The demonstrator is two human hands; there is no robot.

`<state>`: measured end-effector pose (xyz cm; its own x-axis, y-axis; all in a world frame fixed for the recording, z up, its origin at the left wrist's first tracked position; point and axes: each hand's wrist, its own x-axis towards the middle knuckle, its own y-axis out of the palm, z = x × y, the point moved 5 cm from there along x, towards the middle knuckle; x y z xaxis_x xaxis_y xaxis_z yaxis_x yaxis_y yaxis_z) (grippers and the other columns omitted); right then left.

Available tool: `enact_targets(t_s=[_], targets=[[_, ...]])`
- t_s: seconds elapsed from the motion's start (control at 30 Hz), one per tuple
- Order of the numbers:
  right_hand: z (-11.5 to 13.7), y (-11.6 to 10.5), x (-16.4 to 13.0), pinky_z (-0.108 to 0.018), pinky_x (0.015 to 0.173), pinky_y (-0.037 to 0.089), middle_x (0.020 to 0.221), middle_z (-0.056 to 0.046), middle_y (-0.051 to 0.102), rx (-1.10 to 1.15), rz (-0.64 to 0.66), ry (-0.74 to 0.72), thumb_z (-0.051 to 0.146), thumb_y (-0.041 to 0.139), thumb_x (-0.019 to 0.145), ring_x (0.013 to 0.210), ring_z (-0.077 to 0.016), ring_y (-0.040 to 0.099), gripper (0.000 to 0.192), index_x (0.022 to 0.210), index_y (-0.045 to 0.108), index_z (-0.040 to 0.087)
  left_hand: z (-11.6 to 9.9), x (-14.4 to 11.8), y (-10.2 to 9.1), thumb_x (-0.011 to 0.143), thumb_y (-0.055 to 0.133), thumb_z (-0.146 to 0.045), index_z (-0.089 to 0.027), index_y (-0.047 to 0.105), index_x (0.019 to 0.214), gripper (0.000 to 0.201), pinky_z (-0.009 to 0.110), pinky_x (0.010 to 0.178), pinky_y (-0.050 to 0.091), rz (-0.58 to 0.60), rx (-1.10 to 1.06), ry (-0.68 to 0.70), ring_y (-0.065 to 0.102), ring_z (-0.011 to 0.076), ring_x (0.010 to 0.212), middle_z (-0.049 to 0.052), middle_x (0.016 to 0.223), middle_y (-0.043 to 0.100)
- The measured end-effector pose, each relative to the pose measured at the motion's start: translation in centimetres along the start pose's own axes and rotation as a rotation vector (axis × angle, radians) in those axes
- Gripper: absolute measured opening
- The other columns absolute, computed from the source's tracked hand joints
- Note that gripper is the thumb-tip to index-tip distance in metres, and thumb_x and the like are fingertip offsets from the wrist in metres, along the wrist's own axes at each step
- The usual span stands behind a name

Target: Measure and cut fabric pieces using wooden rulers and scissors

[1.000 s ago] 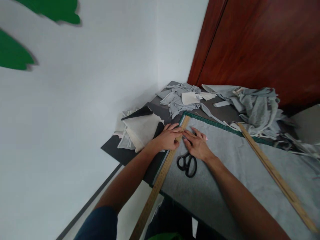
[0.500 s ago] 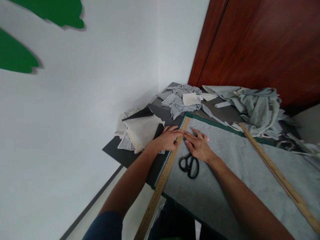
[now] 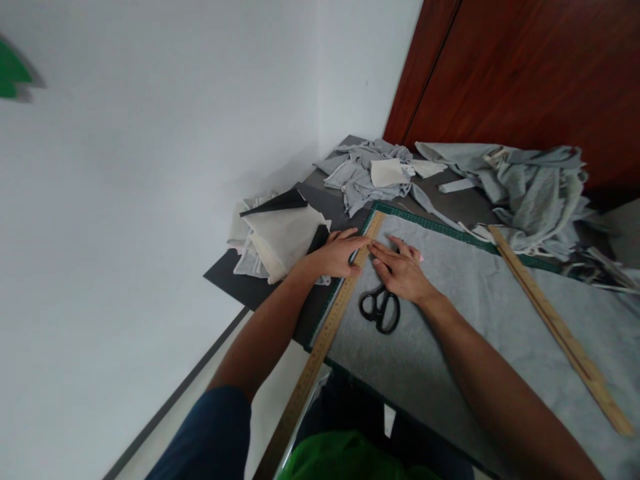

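My left hand (image 3: 341,256) lies across a long wooden ruler (image 3: 334,320), fingers stretched over its far part and thumb at its edge. My right hand (image 3: 403,270) rests flat on a grey cloth (image 3: 450,320), its fingertips meeting the ruler's right edge beside my left fingertips. Its fingers are spread. A small pink bit (image 3: 421,258) shows beside the right fingers; whether they touch it I cannot tell. Black-handled scissors (image 3: 381,310) lie on the cloth just below my right hand, their blades hidden under it.
Beneath the cloth is a green cutting mat (image 3: 425,224) on a dark table (image 3: 227,275). Folded pale fabric (image 3: 285,237) lies left, grey scraps (image 3: 363,177) and a crumpled cloth pile (image 3: 537,190) at the back. A second wooden ruler (image 3: 555,323) lies right. The first ruler overhangs the near edge.
The view has tilted down, so the table sits higher in the picture. Both hands stay at about the same place on the ruler and cloth.
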<state>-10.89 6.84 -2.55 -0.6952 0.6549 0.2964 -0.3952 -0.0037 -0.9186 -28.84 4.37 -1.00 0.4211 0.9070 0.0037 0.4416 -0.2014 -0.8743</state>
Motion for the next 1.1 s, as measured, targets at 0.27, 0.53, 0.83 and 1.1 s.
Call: enact_targets(t_s=[0.27,0.53,0.83,1.1], targets=[[-0.26,-0.03,-0.11,-0.063,0.109,0.030,0.153,-0.005,0.059,-0.020,0.018,-0.010,0.039,0.036,0.107,0.149,-0.0412,0.035,0.050,0.148,0.060,0.026,-0.55,0.04,0.06,0.083,0.067,-0.024,-0.027,0.037,0.162,0.084,0.057,0.126,0.012,0.068,0.010,0.025,0.014,0.0328,0.161,0.007,0.168,0.038],[-0.34,-0.05,-0.05,-0.063,0.109,0.030,0.154,-0.004,0.058,-0.041,0.040,0.017,0.039,0.037,0.106,0.149,-0.0414,0.034,0.050,0.149,0.060,0.026,-0.45,0.20,0.38,0.085,0.066,-0.025,-0.027,0.036,0.162,0.083,0.054,0.126,0.013,0.070,0.009,0.035,0.016,0.0313,0.161,0.006,0.169,0.037],[-0.23,-0.19,-0.05,-0.064,0.107,0.030,0.152,-0.006,0.060,-0.050,0.028,0.010,0.039,0.037,0.106,0.147,-0.0424,0.036,0.050,0.149,0.059,0.028,-0.50,0.38,0.53,0.086,0.064,-0.022,-0.027,0.037,0.161,0.080,0.053,0.126,0.013,0.047,0.017,0.040,0.020,0.0298,0.160,0.007,0.168,0.038],[-0.13,-0.31,-0.06,-0.064,0.109,0.029,0.155,-0.006,0.057,-0.035,0.030,0.024,0.039,0.036,0.106,0.148,-0.0419,0.035,0.052,0.152,0.056,0.028,-0.55,0.46,0.67,0.091,0.059,-0.023,-0.026,0.035,0.162,0.075,0.054,0.126,0.012,0.051,0.022,0.032,0.019,0.0288,0.161,0.007,0.169,0.036]])
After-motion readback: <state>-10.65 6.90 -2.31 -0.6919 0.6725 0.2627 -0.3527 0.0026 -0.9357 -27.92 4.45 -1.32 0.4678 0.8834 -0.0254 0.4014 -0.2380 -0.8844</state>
